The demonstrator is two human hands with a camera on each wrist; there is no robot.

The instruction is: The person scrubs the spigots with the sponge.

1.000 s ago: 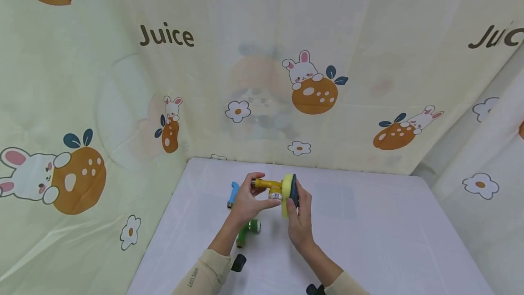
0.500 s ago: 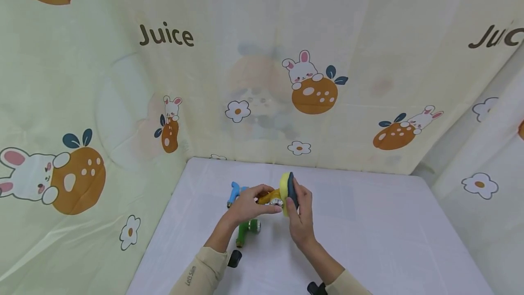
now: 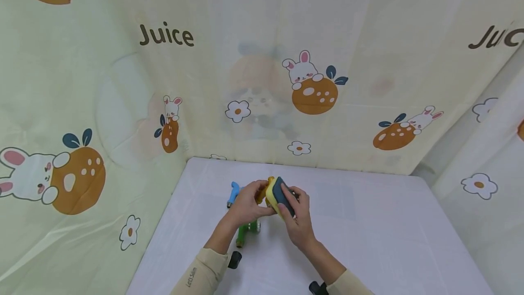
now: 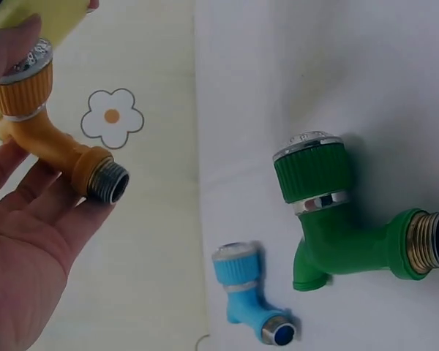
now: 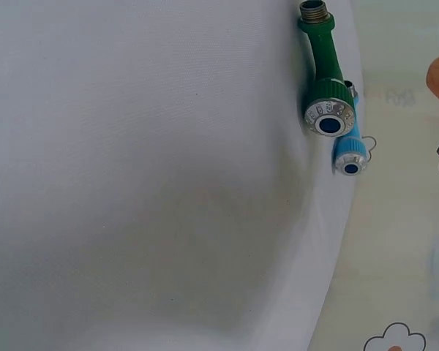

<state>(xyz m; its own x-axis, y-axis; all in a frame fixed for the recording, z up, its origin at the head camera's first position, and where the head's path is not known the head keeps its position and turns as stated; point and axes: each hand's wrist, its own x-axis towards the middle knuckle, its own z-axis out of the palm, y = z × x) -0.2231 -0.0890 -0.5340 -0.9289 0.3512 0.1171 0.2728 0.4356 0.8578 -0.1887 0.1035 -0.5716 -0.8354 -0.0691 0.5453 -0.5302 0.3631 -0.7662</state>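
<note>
Head view: toward the white desk's (image 3: pixel 368 222) far edge, the left hand (image 3: pixel 247 205) curls fingers round a bent orange metal-threaded tap (image 4: pixel 53 140); the right hand (image 3: pixel 300 224) pinches a yellow-and-navy block sponge (image 3: pixel 279 192). Hard pressing could twist the tap loose.

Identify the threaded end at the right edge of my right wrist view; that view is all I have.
Observer: It belongs to an orange tap held in the person's left hand, as the left wrist view shows.
Operator: Tell me what the right hand is doing.
Observer: In the head view, the right hand grips a sponge.
Operator: Say which sponge layer faces the tap.
Observer: The yellow layer does.
</note>
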